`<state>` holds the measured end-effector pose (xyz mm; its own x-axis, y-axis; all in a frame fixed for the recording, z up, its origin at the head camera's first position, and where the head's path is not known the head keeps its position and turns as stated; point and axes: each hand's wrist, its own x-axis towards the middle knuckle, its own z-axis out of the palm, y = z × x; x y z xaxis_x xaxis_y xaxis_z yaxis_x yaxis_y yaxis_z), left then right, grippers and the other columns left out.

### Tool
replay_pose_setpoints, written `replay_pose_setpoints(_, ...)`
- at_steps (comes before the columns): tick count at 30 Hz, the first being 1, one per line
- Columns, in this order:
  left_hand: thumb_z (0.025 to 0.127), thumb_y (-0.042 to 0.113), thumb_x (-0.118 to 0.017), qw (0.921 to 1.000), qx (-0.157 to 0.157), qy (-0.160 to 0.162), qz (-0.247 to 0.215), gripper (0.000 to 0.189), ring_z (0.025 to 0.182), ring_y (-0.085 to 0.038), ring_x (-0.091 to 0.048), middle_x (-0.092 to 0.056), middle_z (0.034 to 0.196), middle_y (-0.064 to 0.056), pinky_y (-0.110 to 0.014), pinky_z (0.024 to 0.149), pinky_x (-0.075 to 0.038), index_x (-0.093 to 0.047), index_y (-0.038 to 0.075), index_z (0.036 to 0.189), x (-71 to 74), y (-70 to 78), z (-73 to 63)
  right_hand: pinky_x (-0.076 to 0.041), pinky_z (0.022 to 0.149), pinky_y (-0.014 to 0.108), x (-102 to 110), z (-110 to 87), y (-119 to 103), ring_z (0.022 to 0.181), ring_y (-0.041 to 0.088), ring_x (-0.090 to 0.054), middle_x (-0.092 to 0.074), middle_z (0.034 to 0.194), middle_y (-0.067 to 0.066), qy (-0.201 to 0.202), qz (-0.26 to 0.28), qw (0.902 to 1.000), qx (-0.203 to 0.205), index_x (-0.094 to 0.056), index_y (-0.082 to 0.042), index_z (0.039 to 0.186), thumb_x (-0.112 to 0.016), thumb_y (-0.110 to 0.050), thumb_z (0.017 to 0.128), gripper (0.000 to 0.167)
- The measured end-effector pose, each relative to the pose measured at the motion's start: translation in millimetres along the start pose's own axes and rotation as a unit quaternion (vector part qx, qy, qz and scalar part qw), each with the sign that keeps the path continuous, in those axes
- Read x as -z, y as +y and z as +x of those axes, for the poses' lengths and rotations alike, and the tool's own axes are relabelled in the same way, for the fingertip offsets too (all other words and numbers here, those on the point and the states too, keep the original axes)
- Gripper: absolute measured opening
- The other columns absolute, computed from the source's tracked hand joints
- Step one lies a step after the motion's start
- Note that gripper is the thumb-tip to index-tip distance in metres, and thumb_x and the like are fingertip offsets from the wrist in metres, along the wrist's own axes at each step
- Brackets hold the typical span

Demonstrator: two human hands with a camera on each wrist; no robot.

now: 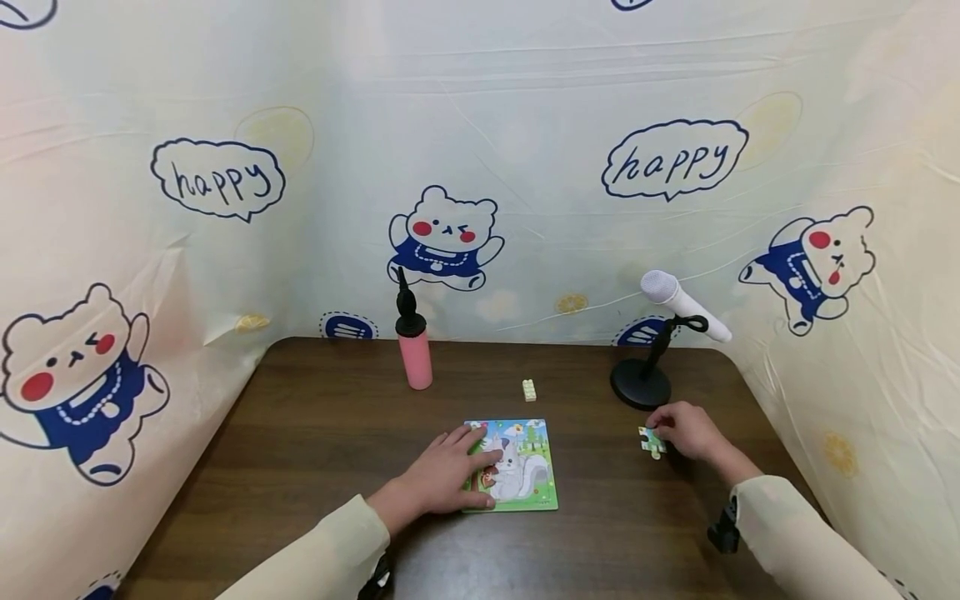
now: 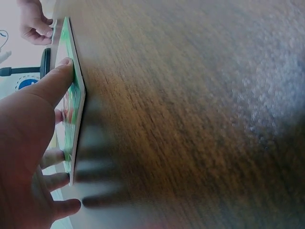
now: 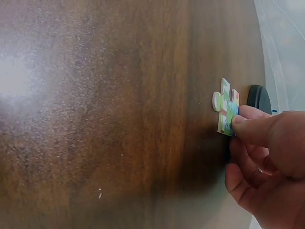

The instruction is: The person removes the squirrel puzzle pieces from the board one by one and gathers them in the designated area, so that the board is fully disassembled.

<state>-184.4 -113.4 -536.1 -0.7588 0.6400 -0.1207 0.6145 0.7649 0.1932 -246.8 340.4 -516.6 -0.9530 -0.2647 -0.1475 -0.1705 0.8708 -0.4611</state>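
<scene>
A square puzzle board (image 1: 525,479) with a white squirrel-like animal on a green and blue scene lies on the brown table. My left hand (image 1: 442,473) rests on its left side with fingers spread. In the left wrist view the thumb (image 2: 59,81) lies on the board's near edge. Over at the right, my right hand (image 1: 686,429) pinches a jigsaw puzzle piece (image 1: 652,443) between thumb and finger. The right wrist view shows the piece (image 3: 226,109) printed green, blue and white, with a knob and a notch, its corner under the thumb.
A white microphone (image 1: 682,304) on a black round-based stand (image 1: 640,384) stands just behind my right hand. A pink pump bottle (image 1: 416,358) with a black top stands at the back left. Behind the board lies a small cream toy brick (image 1: 529,390). A printed curtain hangs behind the table.
</scene>
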Motion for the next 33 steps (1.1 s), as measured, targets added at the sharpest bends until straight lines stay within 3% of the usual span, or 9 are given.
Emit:
replay_pose_setpoints(7, 0.09, 0.072, -0.061, 1.0, 0.001, -0.005, 0.0, 0.075, 0.152, -0.039, -0.032, -0.033, 0.166, -0.012, -0.062, 0.116, -0.034, -0.047, 0.037, 0.155, 0.9, -0.3, 0.3, -0.053, 0.077, 0.043, 2.3, 0.1, -2.7, 0.083, 0.018, -0.06, -0.072, 0.095, 0.004, -0.001, 0.005, 1.0, -0.006, -0.077, -0.008, 0.102, -0.068, -0.005, 0.095, 0.012)
replay_pose_setpoints(11, 0.09, 0.073, -0.06, 1.0, 0.0, -0.005, 0.002, 0.075, 0.152, -0.04, -0.032, -0.034, 0.166, -0.013, -0.062, 0.116, -0.035, -0.047, 0.037, 0.155, 0.2, -0.6, -0.9, -0.055, 0.077, 0.043, 5.2, 4.7, -16.8, 0.084, 0.018, -0.061, -0.073, 0.096, 0.005, -0.008, 0.024, 0.9996, -0.008, -0.076, -0.007, 0.105, -0.069, -0.009, 0.097, 0.012)
replay_pose_setpoints(20, 0.091, 0.07, -0.061, 0.9999, -0.002, -0.007, -0.015, 0.069, 0.152, -0.044, -0.03, -0.032, 0.166, -0.016, -0.065, 0.113, -0.036, -0.047, 0.042, 0.153, 0.0, 0.9, -2.5, -0.052, 0.072, 0.034, -9.5, 30.1, -80.3, 0.078, 0.013, -0.061, -0.07, 0.091, 0.0, -0.013, 0.043, 0.9973, 0.058, -0.075, -0.006, 0.111, -0.071, -0.013, 0.096, 0.017)
replay_pose_setpoints(26, 0.092, 0.069, -0.06, 0.9998, 0.0, -0.01, -0.018, 0.069, 0.152, -0.044, -0.029, -0.032, 0.167, -0.016, -0.064, 0.114, -0.036, -0.046, 0.042, 0.154, -1.4, 0.1, -3.1, -0.051, 0.075, 0.033, -32.6, 48.7, -130.0, 0.081, 0.014, -0.059, -0.068, 0.091, -0.003, -0.044, 0.055, 0.9958, 0.058, -0.074, -0.011, 0.113, -0.072, -0.016, 0.096, 0.017)
replay_pose_setpoints(33, 0.092, 0.071, -0.059, 0.9997, 0.003, -0.013, -0.021, 0.069, 0.153, -0.044, -0.028, -0.03, 0.167, -0.015, -0.065, 0.113, -0.037, -0.046, 0.043, 0.154, -2.8, -0.4, -2.2, -0.05, 0.072, 0.033, -60.0, 58.8, -171.1, 0.078, 0.014, -0.058, -0.067, 0.087, -0.004, -0.057, 0.063, 0.9923, 0.091, -0.076, -0.01, 0.106, -0.074, -0.014, 0.094, 0.013)
